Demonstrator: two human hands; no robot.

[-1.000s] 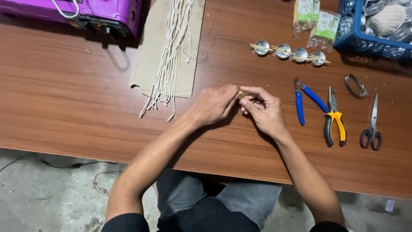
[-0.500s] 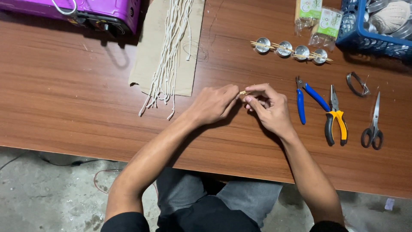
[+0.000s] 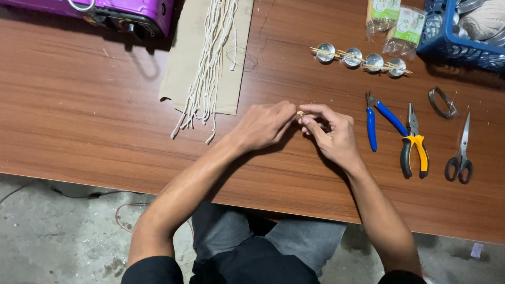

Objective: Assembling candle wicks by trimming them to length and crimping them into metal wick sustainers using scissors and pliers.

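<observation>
My left hand (image 3: 263, 125) and my right hand (image 3: 330, 134) meet over the middle of the brown wooden table (image 3: 79, 126). Their fingertips pinch one tiny yellowish piece (image 3: 301, 113) between them; most of it is hidden by my fingers. Just left of my left hand, a bundle of white cords (image 3: 208, 63) lies on a sheet of cardboard (image 3: 181, 79). Right of my right hand rest blue-handled pliers (image 3: 380, 118) and yellow-and-black-handled pliers (image 3: 413, 144).
Scissors (image 3: 460, 155) and a metal ring (image 3: 441, 102) lie at the right. Several small metal cups with wooden sticks (image 3: 363, 58) line the back, beside two plastic packets (image 3: 397, 21) and a blue basket (image 3: 452, 37). A purple case (image 3: 131, 10) sits back left.
Both hands stay together in the same spot; the fingers have shifted slightly around the tiny piece.
</observation>
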